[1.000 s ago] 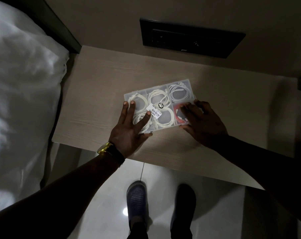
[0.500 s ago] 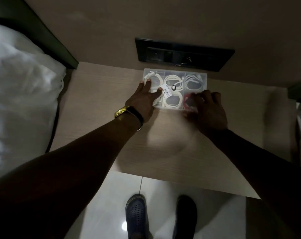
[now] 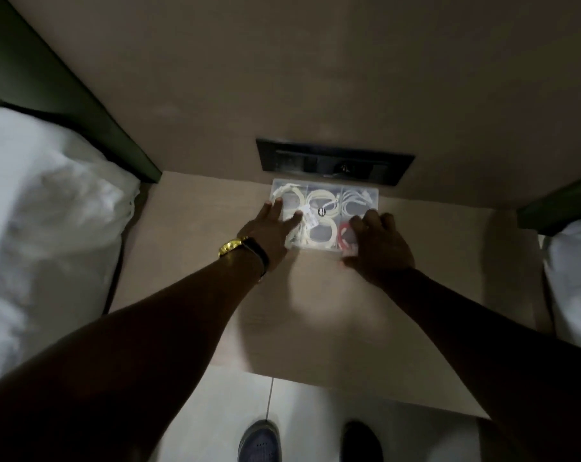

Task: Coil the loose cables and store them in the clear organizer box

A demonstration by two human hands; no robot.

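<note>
1. The clear organizer box (image 3: 325, 216) lies flat on the wooden table (image 3: 315, 311), at its far edge, just below the dark wall socket panel (image 3: 334, 161).
2. Inside it I see coiled white cables (image 3: 320, 208) in several compartments and one red cable (image 3: 345, 233) in the near right compartment (the lid looks closed, with a sticker on it).
3. The left hand (image 3: 270, 233) rests flat on the left part of the box, fingers spread, gripping nothing.
4. The right hand (image 3: 379, 243) lies open against the right near corner, not grasping either.
5. No loose cable is visible on the table, so the task seems nearly complete; only letting go of the box remains.
</note>
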